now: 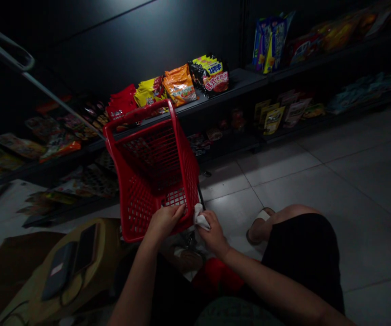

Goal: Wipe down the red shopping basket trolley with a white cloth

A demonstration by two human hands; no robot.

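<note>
Head view. Red plastic shopping basket (154, 167), tilted and held in front of the person's lap, with its mesh base facing the viewer. Left hand (164, 222): fingers curled closed around the basket's near edge. Right hand (214, 235): fingers closed narrowly on a white cloth (199, 218), which touches the basket's side wall. The basket appears light and stiff; its rim likely offers the firmest hold. Beyond the basket: black shelves (239, 77) bearing snack packets (180, 85). Left of it: a grey pull handle (62, 104).

Left hand (164, 222) and right hand (214, 234) reach forward, close together.
</note>
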